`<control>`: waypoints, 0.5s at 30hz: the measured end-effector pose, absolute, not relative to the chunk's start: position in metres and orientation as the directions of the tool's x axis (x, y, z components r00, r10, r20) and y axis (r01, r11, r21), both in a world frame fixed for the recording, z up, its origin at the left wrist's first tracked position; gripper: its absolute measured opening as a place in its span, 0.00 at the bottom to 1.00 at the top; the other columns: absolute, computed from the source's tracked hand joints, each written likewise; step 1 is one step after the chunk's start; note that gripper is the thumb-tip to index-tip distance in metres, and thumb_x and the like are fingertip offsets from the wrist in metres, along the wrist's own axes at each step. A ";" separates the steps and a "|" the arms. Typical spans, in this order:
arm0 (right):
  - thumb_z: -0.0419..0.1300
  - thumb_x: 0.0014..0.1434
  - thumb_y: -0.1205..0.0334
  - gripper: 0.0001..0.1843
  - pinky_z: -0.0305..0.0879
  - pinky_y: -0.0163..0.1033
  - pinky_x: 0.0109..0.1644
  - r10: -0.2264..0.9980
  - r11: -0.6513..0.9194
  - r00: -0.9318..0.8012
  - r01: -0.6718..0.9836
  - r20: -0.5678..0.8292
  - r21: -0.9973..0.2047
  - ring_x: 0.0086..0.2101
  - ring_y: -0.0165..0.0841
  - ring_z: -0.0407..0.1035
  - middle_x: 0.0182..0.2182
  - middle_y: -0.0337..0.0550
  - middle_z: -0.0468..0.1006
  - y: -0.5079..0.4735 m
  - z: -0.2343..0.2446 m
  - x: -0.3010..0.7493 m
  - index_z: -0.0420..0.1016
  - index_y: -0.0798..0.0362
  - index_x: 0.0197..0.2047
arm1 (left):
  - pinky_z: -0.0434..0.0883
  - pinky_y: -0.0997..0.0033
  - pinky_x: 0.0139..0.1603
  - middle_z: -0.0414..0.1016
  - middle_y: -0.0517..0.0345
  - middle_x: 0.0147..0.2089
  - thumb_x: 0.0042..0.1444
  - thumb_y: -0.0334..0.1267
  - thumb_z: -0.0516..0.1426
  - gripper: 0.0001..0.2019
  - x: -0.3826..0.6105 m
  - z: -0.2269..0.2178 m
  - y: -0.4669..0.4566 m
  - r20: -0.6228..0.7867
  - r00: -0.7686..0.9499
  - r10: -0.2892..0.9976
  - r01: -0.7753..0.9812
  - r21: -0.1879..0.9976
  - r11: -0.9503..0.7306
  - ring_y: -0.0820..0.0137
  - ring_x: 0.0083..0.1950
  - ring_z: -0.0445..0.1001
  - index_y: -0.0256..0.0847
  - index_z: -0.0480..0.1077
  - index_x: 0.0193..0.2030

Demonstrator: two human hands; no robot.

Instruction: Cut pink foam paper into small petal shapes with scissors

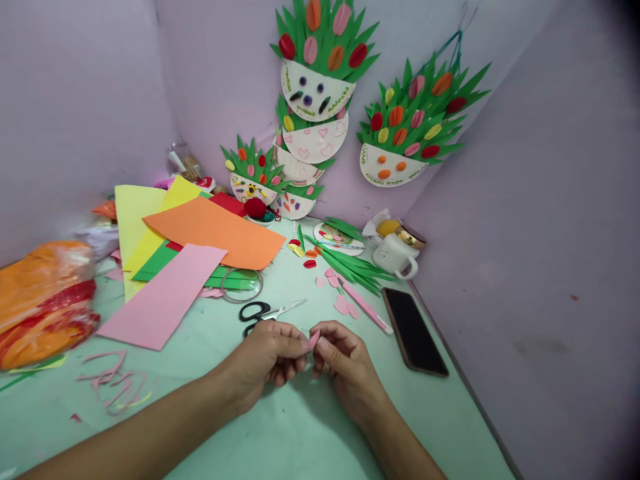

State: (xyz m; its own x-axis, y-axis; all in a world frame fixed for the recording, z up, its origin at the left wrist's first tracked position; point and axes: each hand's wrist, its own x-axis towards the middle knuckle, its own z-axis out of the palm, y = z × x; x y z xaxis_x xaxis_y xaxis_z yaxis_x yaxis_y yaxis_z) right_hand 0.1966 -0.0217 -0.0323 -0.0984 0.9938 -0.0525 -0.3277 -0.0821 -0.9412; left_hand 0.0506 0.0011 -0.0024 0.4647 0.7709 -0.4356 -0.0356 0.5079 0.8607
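Between my two hands is a small pink paper piece (314, 340), pinched from both sides; it looks folded. My left hand (277, 350) has thumb and forefinger closed on its left edge, and my right hand (343, 353) grips the other edge. Just behind my left hand lie black-handled scissors (273, 312), partly hidden by it. Pink paper ovals (343, 305) and a pink pen-like tool (367, 307) lie beyond my right hand. Farther back are small red paper ovals (310, 264) and long green paper leaves (350, 267).
Coloured sheets, with a pink sheet (165, 297) and an orange sheet (220, 230), lie left beside a tape roll (242, 285). Pink scraps (115, 383) and an orange bag (45, 300) are far left. At right are a phone (415, 331) and white mug (393, 255). Paper flower baskets (320, 87) hang behind.
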 end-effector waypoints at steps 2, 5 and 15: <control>0.66 0.46 0.55 0.12 0.64 0.31 0.23 0.994 -0.072 -0.101 -0.268 -0.046 -0.961 0.21 0.25 0.63 0.24 0.37 0.71 -0.022 -0.032 0.196 0.75 0.53 0.32 | 0.50 0.81 0.16 0.64 0.63 0.16 0.39 0.40 0.58 0.10 0.051 -0.004 0.002 -0.462 0.453 0.762 -0.024 0.848 0.529 0.81 0.16 0.57 0.36 0.63 0.19; 0.65 0.46 0.55 0.13 0.64 0.32 0.23 0.990 -0.095 -0.120 -0.147 -0.077 -0.985 0.21 0.27 0.64 0.22 0.38 0.72 -0.024 -0.028 0.197 0.75 0.55 0.31 | 0.49 0.81 0.15 0.64 0.64 0.16 0.38 0.41 0.58 0.11 0.053 -0.008 0.004 -0.499 0.431 0.752 0.038 0.842 0.538 0.81 0.16 0.57 0.36 0.63 0.19; 0.63 0.48 0.54 0.13 0.59 0.30 0.23 0.942 -0.326 0.118 0.089 -0.315 -0.941 0.20 0.26 0.60 0.18 0.35 0.67 -0.030 -0.022 0.257 0.72 0.56 0.26 | 0.53 0.79 0.19 0.62 0.65 0.19 0.44 0.39 0.52 0.07 0.060 -0.023 -0.003 -0.520 0.461 0.719 0.385 0.847 0.366 0.78 0.19 0.56 0.37 0.66 0.24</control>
State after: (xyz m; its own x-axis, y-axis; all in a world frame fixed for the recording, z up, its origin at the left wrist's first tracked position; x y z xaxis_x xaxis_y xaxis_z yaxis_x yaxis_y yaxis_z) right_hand 0.2567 -0.0302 -0.0225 0.1177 0.9417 -0.3150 0.0890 -0.3260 -0.9412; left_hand 0.0600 -0.0028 -0.0234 0.4612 0.7188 -0.5202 0.3853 0.3659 0.8472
